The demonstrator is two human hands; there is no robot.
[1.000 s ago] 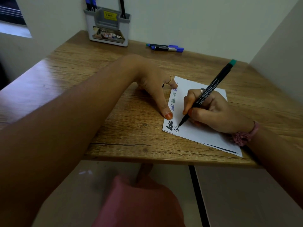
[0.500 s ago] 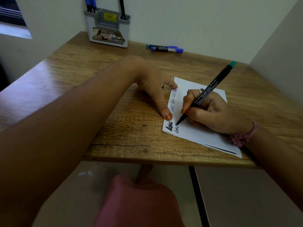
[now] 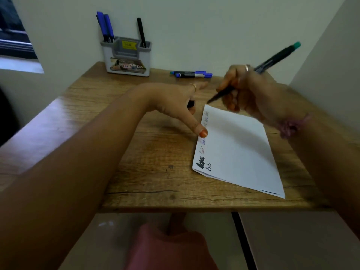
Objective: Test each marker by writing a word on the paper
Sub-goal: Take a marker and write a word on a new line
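A white paper (image 3: 239,149) lies on the wooden table (image 3: 148,172), with several short written words down its left edge. My left hand (image 3: 169,102) presses its thumb on that edge, and a small black marker cap (image 3: 191,103) shows between its curled fingers. My right hand (image 3: 247,90) grips a black marker with a green end (image 3: 276,57). It hovers above the paper's far corner, tip pointing left, off the sheet.
A grey holder (image 3: 126,55) at the back wall holds two blue markers (image 3: 104,26) and a black one (image 3: 141,32). Two more markers (image 3: 191,74) lie to its right. Walls close in behind and on the right. The table's front edge is near me.
My right hand has lifted the marker off the paper and carried it toward the far side. The left thumb still holds the sheet's edge.
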